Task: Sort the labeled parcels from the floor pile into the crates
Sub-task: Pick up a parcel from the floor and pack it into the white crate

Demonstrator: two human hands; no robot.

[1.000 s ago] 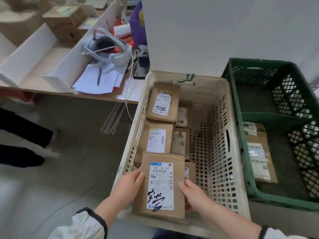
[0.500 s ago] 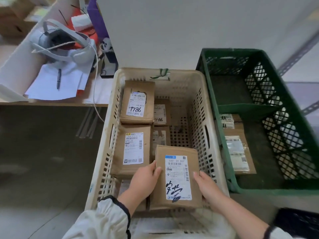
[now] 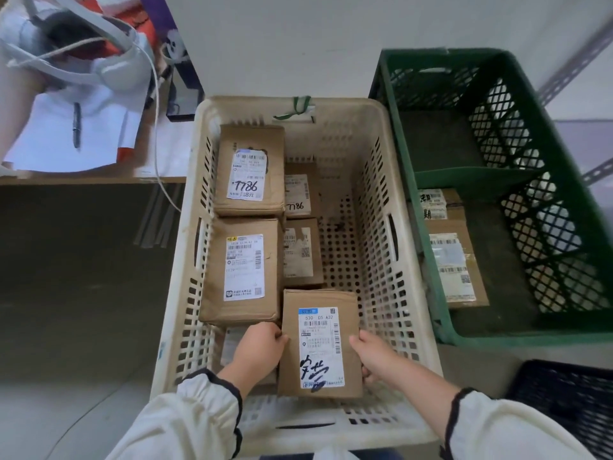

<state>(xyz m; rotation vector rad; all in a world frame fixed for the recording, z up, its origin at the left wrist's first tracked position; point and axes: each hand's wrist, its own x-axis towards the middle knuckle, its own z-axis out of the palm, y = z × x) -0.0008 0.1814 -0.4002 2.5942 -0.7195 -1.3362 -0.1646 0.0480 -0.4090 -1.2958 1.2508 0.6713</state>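
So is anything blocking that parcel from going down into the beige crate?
Nothing visible. The left hand and right hand hold the parcel inside the beige crate, right of the stacked parcels; what lies under it is hidden.

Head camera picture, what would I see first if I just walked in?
The left hand and right hand grip a brown parcel with black scribbles, at the near end of the beige crate. To its right stands a dark green crate.

Both hands (image 3: 262, 346) (image 3: 373, 355) grip labeled parcel (image 3: 320, 343) inside beige crate (image 3: 374, 207).
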